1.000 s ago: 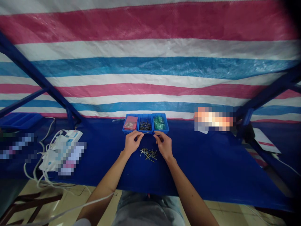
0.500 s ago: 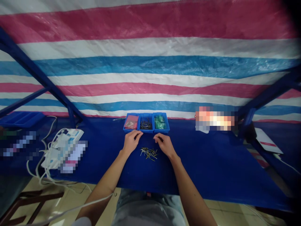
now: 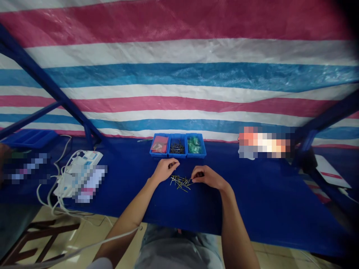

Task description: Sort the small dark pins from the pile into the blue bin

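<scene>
A loose pile of thin brass-coloured and silvery pieces (image 3: 181, 183), like long screws or nails, lies on the blue table. Just behind its left side, my left hand (image 3: 166, 169) has thumb and fingers pinched together; anything between them is too small to make out. My right hand (image 3: 208, 176) is at the pile's right edge, its fingertips closed down by the outermost pieces. Whether it grips one is unclear. Beyond the hands stand three blue bins: one with a pink item (image 3: 159, 144), one with dark screw-like pieces (image 3: 177, 147), one with green packets (image 3: 194, 145).
On the left, a white power strip (image 3: 94, 158) lies among tangled white cables (image 3: 60, 179). A blue divided tray (image 3: 32, 138) sits farther back. At right are a blurred-out bright item (image 3: 262, 142) and a white flat box (image 3: 332, 171). Striped sheeting (image 3: 179, 78) hangs behind.
My right hand has come down and toward me, to the pile's right edge. My left hand stays pinched near the bins; the thin piece seen in it earlier no longer shows. The view shifted slightly.
</scene>
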Motion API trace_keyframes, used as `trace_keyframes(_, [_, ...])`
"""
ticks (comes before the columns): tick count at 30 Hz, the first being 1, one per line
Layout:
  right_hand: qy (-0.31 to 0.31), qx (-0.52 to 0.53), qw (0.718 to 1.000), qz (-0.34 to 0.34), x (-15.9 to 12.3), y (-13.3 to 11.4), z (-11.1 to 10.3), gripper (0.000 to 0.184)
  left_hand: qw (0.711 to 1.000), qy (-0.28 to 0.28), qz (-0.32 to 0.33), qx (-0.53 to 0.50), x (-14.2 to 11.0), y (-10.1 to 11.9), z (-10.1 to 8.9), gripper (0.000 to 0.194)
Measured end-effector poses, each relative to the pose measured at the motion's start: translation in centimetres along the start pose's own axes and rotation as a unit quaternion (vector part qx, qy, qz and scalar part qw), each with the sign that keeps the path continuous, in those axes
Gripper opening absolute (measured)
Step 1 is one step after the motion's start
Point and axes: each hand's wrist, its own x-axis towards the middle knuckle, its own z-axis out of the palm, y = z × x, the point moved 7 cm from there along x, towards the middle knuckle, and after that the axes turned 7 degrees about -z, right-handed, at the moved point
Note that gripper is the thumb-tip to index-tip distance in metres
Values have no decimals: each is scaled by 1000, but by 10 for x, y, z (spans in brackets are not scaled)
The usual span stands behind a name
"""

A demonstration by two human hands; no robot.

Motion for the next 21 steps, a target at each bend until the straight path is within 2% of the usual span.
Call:
trace_keyframes(6, [-3, -24, 999, 26, -2, -2, 8, 16, 1000, 2, -5, -11, 1, -2, 1, 29])
trace_keyframes(14, [2, -93, 996, 14, 2, -5, 15, 3, 1000, 1, -6, -12, 1, -2, 1, 30])
trace_keyframes(18, [-6, -108, 994, 4, 1, -12, 14, 8, 1000, 0, -2, -16, 2, -1, 0, 29])
trace_keyframes(21, [16, -107, 994, 2, 4, -18, 8, 8, 1000, 2, -1, -23, 2, 0, -1, 29])
